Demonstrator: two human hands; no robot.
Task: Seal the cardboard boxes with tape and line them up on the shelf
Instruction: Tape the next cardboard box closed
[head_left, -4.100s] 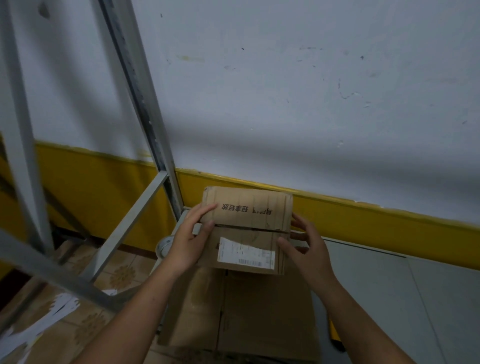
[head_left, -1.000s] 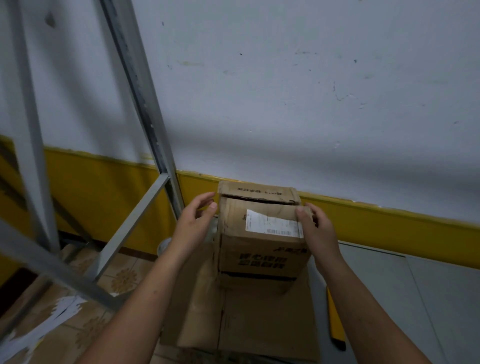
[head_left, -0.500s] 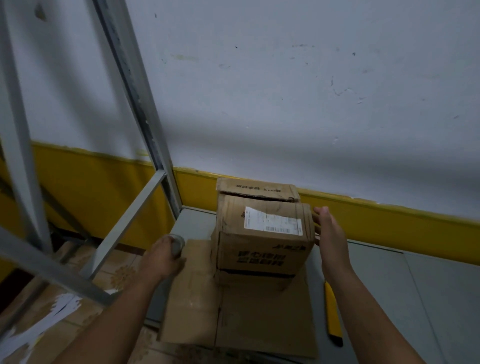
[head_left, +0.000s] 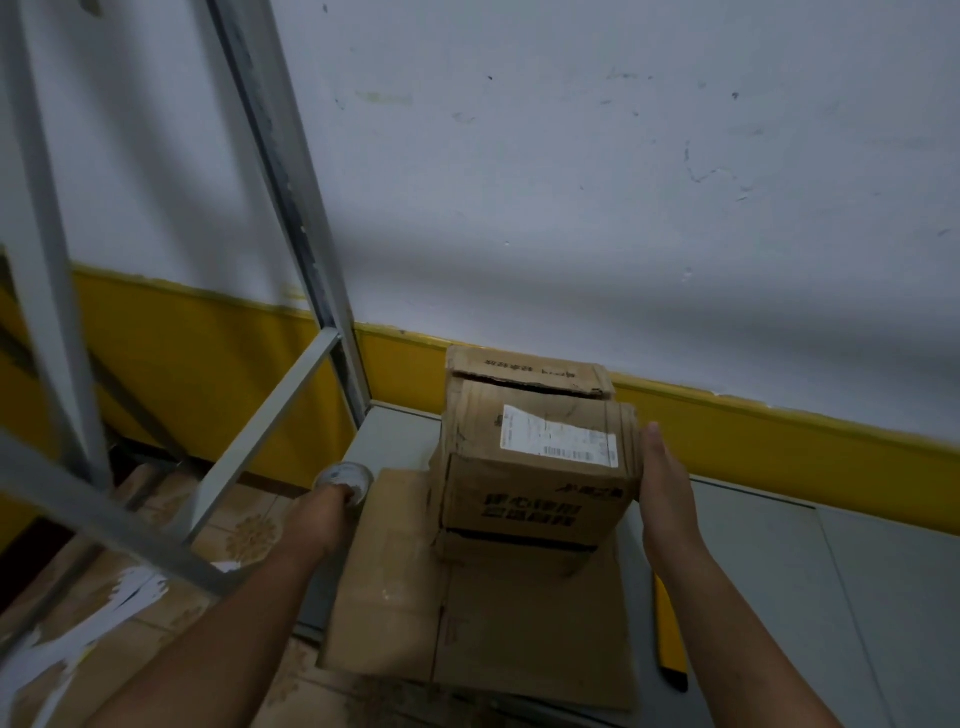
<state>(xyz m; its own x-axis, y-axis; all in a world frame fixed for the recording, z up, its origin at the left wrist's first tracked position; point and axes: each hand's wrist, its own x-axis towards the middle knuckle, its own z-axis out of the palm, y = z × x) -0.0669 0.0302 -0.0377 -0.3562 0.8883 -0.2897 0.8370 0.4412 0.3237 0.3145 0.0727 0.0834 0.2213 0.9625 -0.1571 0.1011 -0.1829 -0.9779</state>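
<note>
The cardboard box (head_left: 535, 467) stands on a flattened cardboard sheet (head_left: 467, 623) on the shelf (head_left: 779, 571), its unsealed top seam running left to right near the far edge. My right hand (head_left: 667, 483) presses flat, fingers straight, against its right side. The tape roll (head_left: 343, 475) sits just left of the box (nearer my left hand (head_left: 324, 512)), my left fingers curled over it, so the tape must travel rightward
</note>
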